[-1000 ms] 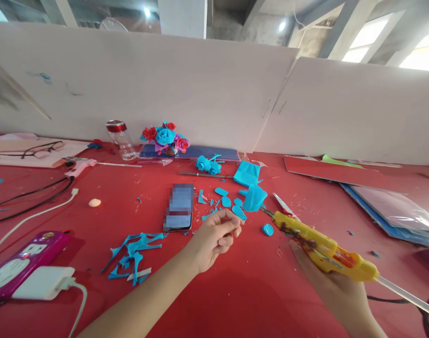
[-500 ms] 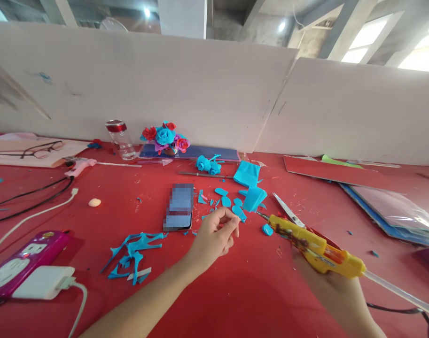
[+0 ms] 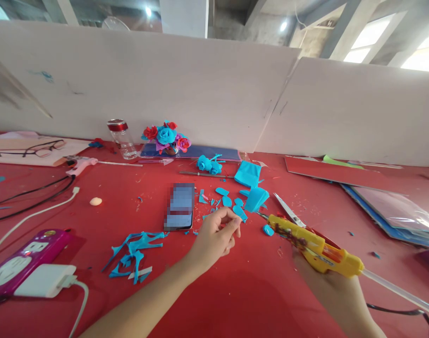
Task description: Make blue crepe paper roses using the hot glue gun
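Observation:
My right hand (image 3: pixel 336 286) is wrapped round a yellow hot glue gun (image 3: pixel 316 244), its metal nozzle pointing left. A clear glue stick (image 3: pixel 397 284) juts from its rear. My left hand (image 3: pixel 217 234) is closed, thumb and index finger pinched together; whatever is between them is hidden or too small to name. Just beyond its fingertips is a blue petal (image 3: pixel 240 214), and I cannot tell whether they touch. Behind the nozzle are folded blue paper pieces (image 3: pixel 256 199). A round blue piece (image 3: pixel 268 230) lies below the nozzle. Scissors (image 3: pixel 290 211) lie partly hidden behind the glue gun.
On the red table (image 3: pixel 249 300) lie a phone (image 3: pixel 180 206), blue scraps (image 3: pixel 133 253) and blue paper roses (image 3: pixel 209 164). A flower pot arrangement (image 3: pixel 167 136) and glass bottle (image 3: pixel 124 141) stand by the partition. Left are a power strip (image 3: pixel 27 263) and pink glue gun (image 3: pixel 82 165).
The view has shifted very slightly, so everything on the table appears a few pixels to the right. Both hands keep the same pose, and the glue gun stays in my right hand.

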Demonstrator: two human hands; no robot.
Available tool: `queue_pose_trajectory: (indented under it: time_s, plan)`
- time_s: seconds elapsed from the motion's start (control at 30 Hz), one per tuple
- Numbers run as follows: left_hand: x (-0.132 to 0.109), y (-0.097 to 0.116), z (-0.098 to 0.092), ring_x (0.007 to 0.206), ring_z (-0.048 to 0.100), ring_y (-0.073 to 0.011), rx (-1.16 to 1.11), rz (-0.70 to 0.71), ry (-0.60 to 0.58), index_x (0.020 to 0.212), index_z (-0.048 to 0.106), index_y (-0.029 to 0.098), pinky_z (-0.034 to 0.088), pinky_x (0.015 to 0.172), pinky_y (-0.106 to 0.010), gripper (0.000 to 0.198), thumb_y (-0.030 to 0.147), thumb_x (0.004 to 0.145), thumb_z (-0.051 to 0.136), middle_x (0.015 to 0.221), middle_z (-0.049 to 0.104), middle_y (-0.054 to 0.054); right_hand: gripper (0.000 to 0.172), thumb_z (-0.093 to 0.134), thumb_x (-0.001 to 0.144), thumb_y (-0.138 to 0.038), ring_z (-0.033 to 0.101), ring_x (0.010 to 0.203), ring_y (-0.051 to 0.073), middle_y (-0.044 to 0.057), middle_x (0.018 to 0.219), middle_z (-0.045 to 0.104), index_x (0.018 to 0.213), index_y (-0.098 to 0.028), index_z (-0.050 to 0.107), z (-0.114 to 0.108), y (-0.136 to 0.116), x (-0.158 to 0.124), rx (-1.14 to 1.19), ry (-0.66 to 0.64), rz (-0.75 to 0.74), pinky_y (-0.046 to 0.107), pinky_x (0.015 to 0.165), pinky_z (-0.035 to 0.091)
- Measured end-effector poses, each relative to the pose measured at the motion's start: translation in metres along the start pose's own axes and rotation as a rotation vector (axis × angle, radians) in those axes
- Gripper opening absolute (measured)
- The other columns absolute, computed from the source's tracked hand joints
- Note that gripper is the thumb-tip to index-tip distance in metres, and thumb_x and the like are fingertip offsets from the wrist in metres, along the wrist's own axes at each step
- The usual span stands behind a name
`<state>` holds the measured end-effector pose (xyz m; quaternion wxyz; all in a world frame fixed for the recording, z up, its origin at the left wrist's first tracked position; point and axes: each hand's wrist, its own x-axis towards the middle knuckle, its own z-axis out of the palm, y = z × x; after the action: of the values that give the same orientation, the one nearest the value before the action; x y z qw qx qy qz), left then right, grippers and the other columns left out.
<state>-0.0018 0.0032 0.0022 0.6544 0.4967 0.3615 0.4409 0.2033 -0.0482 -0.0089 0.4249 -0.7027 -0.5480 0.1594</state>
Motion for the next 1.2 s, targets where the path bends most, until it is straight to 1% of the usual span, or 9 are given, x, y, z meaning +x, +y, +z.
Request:
queue_pose_trajectory:
  time_s: [0.1,0.3,0.53,0.63,0.7,0.8,0.93,1.03,1.2]
  plan:
    - [0.000,-0.001,0.000,0.035,0.029,0.0004,-0.002,0.004,-0.001,0.069,0.046,0.018,0.019,0.031,-0.014,0.022,0.033,0.083,0.051,0.065,0.046,0.006,0.013,0.055,0.065,-0.035,0.037,0.042,0.012,-0.004,0.047,0.041,0.064,-0.022,0.051,0.000,0.001,0.000,0.008,-0.006,-0.008,0.024,0.036,0.031]
    - [0.000,-0.001,0.000,0.035,0.029,0.0004,-0.006,0.007,-0.005,0.069,0.046,0.018,0.019,0.032,-0.014,0.021,0.032,0.083,0.051,0.065,0.046,0.006,0.011,0.055,0.065,-0.033,0.034,0.041,0.011,-0.004,0.045,0.040,0.066,-0.022,0.054,-0.001,0.003,0.001,0.019,-0.032,0.032,0.024,0.034,0.028]
    - [-0.001,0.001,0.000,0.034,0.029,0.0003,0.001,-0.007,-0.002,0.068,0.045,0.018,0.019,0.031,-0.015,0.022,0.033,0.083,0.051,0.064,0.046,0.006,0.015,0.055,0.065,-0.034,0.039,0.042,0.012,-0.003,0.049,0.046,0.072,-0.021,0.057,0.001,0.003,0.000,0.027,-0.014,-0.004,0.024,0.036,0.033]
    - [0.000,0.001,0.000,0.034,0.029,0.0003,0.001,-0.002,0.001,0.068,0.045,0.018,0.019,0.031,-0.015,0.022,0.033,0.083,0.051,0.064,0.046,0.006,0.011,0.056,0.065,-0.033,0.042,0.043,0.013,-0.003,0.048,0.047,0.066,-0.022,0.054,0.001,0.003,0.000,0.042,-0.018,0.010,0.024,0.036,0.034]
    - [0.000,0.001,0.000,0.034,0.029,0.0003,-0.002,0.001,0.003,0.068,0.045,0.018,0.019,0.031,-0.015,0.023,0.034,0.083,0.052,0.065,0.046,0.006,0.015,0.057,0.065,-0.034,0.039,0.041,0.012,-0.004,0.046,0.042,0.059,-0.023,0.049,0.000,0.001,0.001,0.040,-0.008,0.029,0.024,0.035,0.032]
    - [0.000,0.001,0.001,0.034,0.029,0.0003,-0.007,-0.004,0.003,0.069,0.046,0.018,0.019,0.031,-0.015,0.022,0.035,0.082,0.052,0.065,0.047,0.006,0.020,0.058,0.063,-0.035,0.033,0.037,0.010,-0.005,0.043,0.036,0.055,-0.023,0.043,-0.002,-0.004,0.001,0.038,0.026,0.041,0.024,0.033,0.028]
    - [-0.001,0.001,0.001,0.034,0.029,0.0006,-0.009,-0.011,0.006,0.069,0.046,0.018,0.019,0.031,-0.015,0.022,0.035,0.082,0.053,0.065,0.047,0.006,0.023,0.058,0.061,-0.033,0.031,0.035,0.008,-0.006,0.043,0.035,0.053,-0.023,0.039,-0.005,-0.011,0.001,0.026,0.067,0.077,0.023,0.032,0.028]
    - [-0.001,0.000,0.001,0.034,0.029,0.0005,-0.014,-0.006,0.005,0.069,0.046,0.018,0.019,0.031,-0.014,0.022,0.035,0.082,0.053,0.065,0.047,0.006,0.022,0.056,0.063,-0.034,0.032,0.036,0.009,-0.005,0.043,0.036,0.053,-0.023,0.039,-0.004,-0.009,0.002,0.017,0.051,0.080,0.023,0.033,0.029]
    - [0.000,-0.002,0.000,0.035,0.029,0.0003,-0.010,0.001,0.000,0.070,0.046,0.018,0.019,0.031,-0.014,0.021,0.034,0.083,0.052,0.066,0.047,0.006,0.021,0.055,0.064,-0.035,0.035,0.042,0.011,-0.004,0.046,0.037,0.053,-0.023,0.041,-0.001,0.001,0.002,0.038,-0.024,0.026,0.024,0.036,0.029]
